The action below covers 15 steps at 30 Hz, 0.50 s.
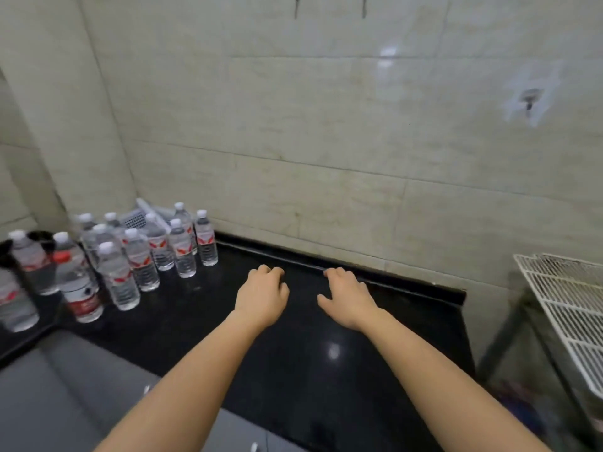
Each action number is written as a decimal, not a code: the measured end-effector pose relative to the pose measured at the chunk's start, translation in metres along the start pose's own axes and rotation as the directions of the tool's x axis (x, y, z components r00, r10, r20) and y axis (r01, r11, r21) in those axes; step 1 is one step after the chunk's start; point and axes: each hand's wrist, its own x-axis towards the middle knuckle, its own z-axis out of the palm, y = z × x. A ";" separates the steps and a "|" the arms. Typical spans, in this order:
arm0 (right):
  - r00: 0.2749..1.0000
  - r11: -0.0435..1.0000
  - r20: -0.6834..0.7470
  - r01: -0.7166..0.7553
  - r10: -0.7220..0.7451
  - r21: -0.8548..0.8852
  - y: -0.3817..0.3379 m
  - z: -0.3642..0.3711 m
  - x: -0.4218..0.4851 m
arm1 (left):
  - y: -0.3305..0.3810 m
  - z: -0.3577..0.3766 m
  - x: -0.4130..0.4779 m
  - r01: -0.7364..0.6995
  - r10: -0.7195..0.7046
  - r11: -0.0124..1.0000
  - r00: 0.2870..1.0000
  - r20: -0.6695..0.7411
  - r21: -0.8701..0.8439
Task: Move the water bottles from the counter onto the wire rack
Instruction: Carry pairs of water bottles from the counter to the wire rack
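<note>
**Bare hands over a black counter, bottles massed at the left**

A glossy black stone counter (pixel 293 337) runs along a wall of pale beige marbled tiles (pixel 326 125), with a small metal hook (pixel 529 101) stuck to the wall at the upper right. At the counter's right end, lower down, stands a white wire rack (pixel 567 308) with nothing visible on it.

The left hand (pixel 262 296) and the right hand (pixel 347 298) are stretched out side by side, palms down, over the bare middle of the counter. Both have their fingers loosely curled and empty; neither holds anything. Whether the fingertips touch the stone cannot be told.

The clear plastic water bottles with white caps and red-and-white labels (pixel 181 249) stand clustered at the counter's left end, well apart from both hands and from the rack. All are upright, long axes vertical, caps upward. One red-capped clear bottle (pixel 76 288) stands among the nearer ones. Behind the cluster, a pale perforated plastic basket (pixel 135 220) sits against the wall.
</note>
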 end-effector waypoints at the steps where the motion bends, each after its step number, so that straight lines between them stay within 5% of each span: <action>1: 1.000 1.000 0.012 0.010 -0.010 0.008 -0.022 0.012 0.016 | -0.028 -0.007 0.006 0.015 -0.015 1.000 1.000 0.001 0.007; 15: 0.984 0.995 0.152 0.098 -0.096 -0.006 -0.211 0.105 0.195 | -0.274 -0.048 0.103 0.198 -0.199 0.979 0.979 0.034 0.051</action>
